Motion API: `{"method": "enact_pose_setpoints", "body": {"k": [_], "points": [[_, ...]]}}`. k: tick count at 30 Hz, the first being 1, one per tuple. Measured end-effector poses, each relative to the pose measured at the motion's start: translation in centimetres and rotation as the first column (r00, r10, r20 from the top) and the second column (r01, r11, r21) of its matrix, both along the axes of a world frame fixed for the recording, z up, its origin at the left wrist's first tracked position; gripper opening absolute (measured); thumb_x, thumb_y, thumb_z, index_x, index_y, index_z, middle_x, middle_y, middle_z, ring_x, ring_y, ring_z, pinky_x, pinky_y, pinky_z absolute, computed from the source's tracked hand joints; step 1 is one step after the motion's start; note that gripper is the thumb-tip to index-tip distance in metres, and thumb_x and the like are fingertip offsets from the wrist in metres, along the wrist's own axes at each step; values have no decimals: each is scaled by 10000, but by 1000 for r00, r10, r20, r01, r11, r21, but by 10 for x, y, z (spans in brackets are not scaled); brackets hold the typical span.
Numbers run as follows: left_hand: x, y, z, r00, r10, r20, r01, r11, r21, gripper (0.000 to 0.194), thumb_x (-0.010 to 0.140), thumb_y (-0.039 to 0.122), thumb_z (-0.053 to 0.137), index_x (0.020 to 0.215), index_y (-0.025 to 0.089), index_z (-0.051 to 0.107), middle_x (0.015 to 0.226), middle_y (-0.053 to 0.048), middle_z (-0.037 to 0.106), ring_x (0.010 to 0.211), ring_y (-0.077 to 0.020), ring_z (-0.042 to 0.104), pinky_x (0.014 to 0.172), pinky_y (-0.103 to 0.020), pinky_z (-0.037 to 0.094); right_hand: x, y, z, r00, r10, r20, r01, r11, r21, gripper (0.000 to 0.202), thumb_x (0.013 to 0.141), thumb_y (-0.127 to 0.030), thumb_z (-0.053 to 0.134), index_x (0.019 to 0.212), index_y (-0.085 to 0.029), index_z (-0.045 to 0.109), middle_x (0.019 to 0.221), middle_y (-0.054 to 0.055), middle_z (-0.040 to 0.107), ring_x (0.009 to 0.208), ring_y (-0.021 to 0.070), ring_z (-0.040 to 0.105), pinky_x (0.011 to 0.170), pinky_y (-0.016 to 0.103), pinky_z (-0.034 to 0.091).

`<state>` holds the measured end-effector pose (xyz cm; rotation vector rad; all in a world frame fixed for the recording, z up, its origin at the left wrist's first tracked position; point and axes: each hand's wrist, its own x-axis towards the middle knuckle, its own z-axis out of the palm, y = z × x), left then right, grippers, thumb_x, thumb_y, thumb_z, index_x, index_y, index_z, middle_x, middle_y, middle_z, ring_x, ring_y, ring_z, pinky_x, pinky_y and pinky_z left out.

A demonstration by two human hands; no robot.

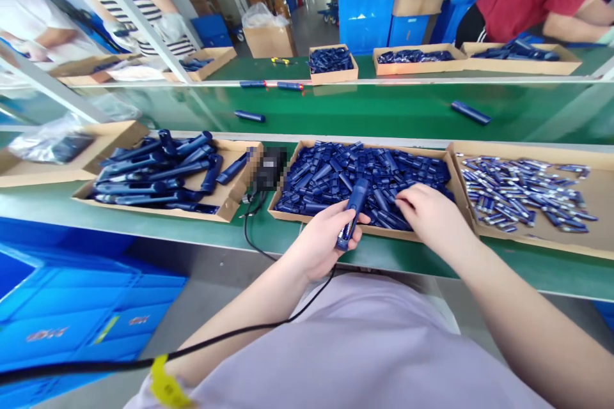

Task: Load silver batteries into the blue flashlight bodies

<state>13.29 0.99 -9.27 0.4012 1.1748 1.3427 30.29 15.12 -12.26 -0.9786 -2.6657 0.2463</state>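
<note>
My left hand point(330, 236) is closed round a dark blue battery-powered handle point(357, 198). Its battery compartment faces up without a cover, and batteries point(346, 230) show inside. My right hand point(429, 214) is over the front right edge of a cardboard tray point(288, 212), its thumb and fingers pinched together. Whatever lies between those fingertips is too small or hidden to make out. Heaped in that tray are small dark blue plastic parts point(330, 172), which look like covers. To the right, another cardboard tray point(542, 239) has loose batteries point(508, 192) in it.
Left of me, a tray point(225, 204) is piled with blue handles point(153, 169). Beside it are a black device point(269, 169) and a black cable point(249, 230) crossing my left arm. Blue handles point(470, 112) lie on the green conveyor point(364, 108). Other people point(537, 0) work beyond.
</note>
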Motion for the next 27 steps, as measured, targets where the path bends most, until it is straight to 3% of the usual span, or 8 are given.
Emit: {"method": "enact_pose_setpoints", "body": {"k": [4, 8, 14, 17, 21, 24, 27], "points": [[-2, -6, 6, 999, -2, -45, 3, 1000, 20, 148, 801, 170, 597, 943, 131, 609, 953, -83, 616, 588, -71, 487, 464, -182, 333, -41, 5, -4, 995, -9, 102, 10, 1000, -10, 217, 936, -274, 522, 898, -119, 668, 964, 143, 587, 921, 259, 589, 810, 346, 467], [-3, -9, 10, 999, -13, -43, 15, 999, 46, 146, 791, 130, 589, 937, 134, 590, 932, -55, 582, 598, -62, 475, 478, -178, 331, -54, 9, -4, 993, -43, 109, 51, 996, -75, 178, 890, -296, 601, 882, -127, 657, 944, 115, 581, 833, 214, 598, 759, 305, 459], [-8, -7, 5, 999, -17, -44, 22, 994, 103, 128, 815, 164, 607, 937, 125, 607, 942, -69, 602, 619, -71, 509, 522, -188, 388, -54, 6, -7, 999, -22, 44, 28, 990, -136, 143, 850, -169, 597, 986, -125, 603, 973, 104, 599, 923, 226, 586, 813, 307, 436], [-10, -4, 1, 993, -25, 118, 15, 996, 91, 203, 844, 168, 568, 1041, 133, 600, 911, -85, 621, 645, -89, 537, 563, -186, 429, -56, 1, -7, 1000, 11, 20, -8, 988, -156, 201, 834, -122, 576, 1034, -105, 589, 985, 126, 604, 935, 250, 580, 819, 333, 427], [-8, -3, -3, 962, -32, 272, 5, 995, 100, 237, 916, 211, 484, 1123, 136, 572, 886, -94, 618, 672, -112, 574, 610, -203, 480, -55, 4, -7, 998, 23, -56, -33, 981, -191, 142, 773, -79, 580, 906, -129, 569, 897, 95, 596, 873, 227, 570, 769, 317, 425], [-2, -5, -5, 964, -40, 263, 10, 993, 115, 192, 932, 258, 512, 1074, 150, 585, 1013, -87, 612, 720, -123, 608, 678, -267, 544, -45, 8, -4, 988, -29, -151, -7, 972, -235, 136, 762, -141, 618, 872, -151, 538, 811, 46, 589, 759, 186, 564, 689, 297, 432], [5, -6, -4, 968, -40, 246, 15, 995, 101, 175, 933, 274, 530, 1056, 165, 593, 1121, -76, 591, 750, -126, 628, 697, -322, 577, -28, -2, 7, 942, -138, -307, 43, 954, -296, 228, 841, -302, 598, 1013, -158, 559, 815, 34, 602, 676, 157, 571, 636, 290, 467]]}}
